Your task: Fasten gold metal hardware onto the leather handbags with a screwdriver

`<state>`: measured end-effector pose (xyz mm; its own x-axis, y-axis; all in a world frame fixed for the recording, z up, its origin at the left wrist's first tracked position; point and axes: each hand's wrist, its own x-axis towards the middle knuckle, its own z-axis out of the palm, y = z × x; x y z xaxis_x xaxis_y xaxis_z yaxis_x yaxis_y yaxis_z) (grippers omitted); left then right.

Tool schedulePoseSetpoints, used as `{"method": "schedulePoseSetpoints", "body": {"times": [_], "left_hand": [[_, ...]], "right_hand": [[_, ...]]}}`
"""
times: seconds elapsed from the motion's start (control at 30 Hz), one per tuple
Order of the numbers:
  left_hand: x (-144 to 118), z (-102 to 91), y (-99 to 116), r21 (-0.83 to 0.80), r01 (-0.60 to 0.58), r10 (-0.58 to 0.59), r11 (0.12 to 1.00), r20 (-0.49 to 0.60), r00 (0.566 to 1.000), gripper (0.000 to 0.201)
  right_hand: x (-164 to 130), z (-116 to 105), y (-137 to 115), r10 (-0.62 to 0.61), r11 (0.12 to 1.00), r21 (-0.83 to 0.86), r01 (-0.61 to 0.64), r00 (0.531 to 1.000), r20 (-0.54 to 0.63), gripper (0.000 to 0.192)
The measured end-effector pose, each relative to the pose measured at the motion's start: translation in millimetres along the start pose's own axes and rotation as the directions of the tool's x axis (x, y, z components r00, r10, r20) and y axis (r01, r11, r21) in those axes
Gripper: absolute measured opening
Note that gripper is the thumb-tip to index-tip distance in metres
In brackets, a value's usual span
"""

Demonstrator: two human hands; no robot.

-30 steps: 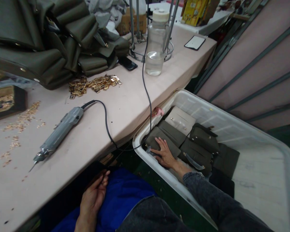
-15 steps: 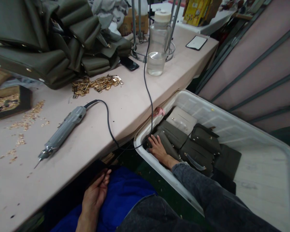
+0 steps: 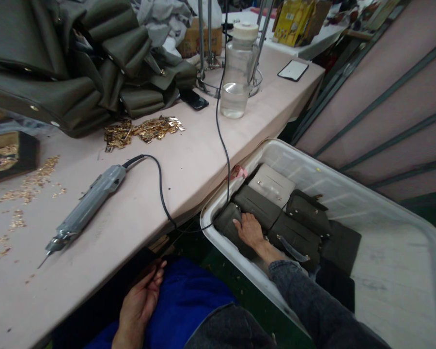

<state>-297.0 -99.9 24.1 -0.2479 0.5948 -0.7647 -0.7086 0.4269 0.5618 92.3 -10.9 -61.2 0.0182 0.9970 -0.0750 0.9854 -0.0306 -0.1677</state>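
My right hand [image 3: 250, 230] reaches into a white plastic bin [image 3: 396, 276], palm down with its fingers spread. Its fingertips touch the edge of a dark olive bag [image 3: 227, 220] at the bin's near left end. Several more olive bags [image 3: 298, 237] lie flat around it, one with a clear strip across its front, and a pale bag [image 3: 271, 183] sits behind them. Down on blue cloth [image 3: 192, 286] over my lap rests my left hand [image 3: 142, 295], palm partly up, fingers loosely curled together; nothing shows in it.
On the pink-covered table [image 3: 138, 218] lies a grey electric screwdriver [image 3: 89, 206], its black cable [image 3: 162, 189] hanging into the bin. Gold metal pieces [image 3: 145, 130], a water jug [image 3: 238, 72], a phone [image 3: 194, 99] and heaped olive bags [image 3: 72, 63] occupy the table's back.
My right hand has shifted right along the bag at the bin's left end, uncovering more of that bag. My left hand stays on my lap. The view has turned slightly.
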Motion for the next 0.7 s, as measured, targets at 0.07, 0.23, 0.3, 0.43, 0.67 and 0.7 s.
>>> {"method": "schedulePoseSetpoints", "body": {"times": [0.07, 0.23, 0.3, 0.43, 0.67, 0.7], "left_hand": [[3, -0.6, 0, 0.001, -0.001, 0.001, 1.000, -0.002, 1.000, 0.029], [5, 0.8, -1, -0.018, 0.022, -0.023, 1.000, -0.015, 1.000, 0.032], [4, 2.3, -1, -0.021, 0.008, -0.008, 1.000, -0.028, 1.000, 0.032], [0, 3.6, -1, -0.033, -0.006, 0.005, 0.999, -0.025, 1.000, 0.032], [-9, 0.0, 5, -0.061, 0.005, -0.007, 0.998, -0.031, 1.000, 0.030], [-11, -0.7, 6, -0.067, 0.007, -0.009, 0.998, -0.037, 0.999, 0.030]], "right_hand": [[14, 10, 1, -0.059, 0.998, -0.012, 0.059, 0.997, 0.050, 0.055], [35, 31, 3, -0.076, 0.994, -0.071, 0.083, 0.992, 0.105, 0.058], [35, 37, 2, -0.073, 0.993, -0.086, 0.082, 0.992, 0.105, 0.056], [31, 36, -1, -0.073, 0.992, -0.092, 0.082, 0.993, 0.090, 0.056], [-3, 7, -17, -0.077, 0.988, -0.142, 0.063, 0.992, -0.095, 0.092], [-8, 6, -18, -0.100, 0.985, -0.149, 0.083, 0.989, -0.113, 0.097]]}}
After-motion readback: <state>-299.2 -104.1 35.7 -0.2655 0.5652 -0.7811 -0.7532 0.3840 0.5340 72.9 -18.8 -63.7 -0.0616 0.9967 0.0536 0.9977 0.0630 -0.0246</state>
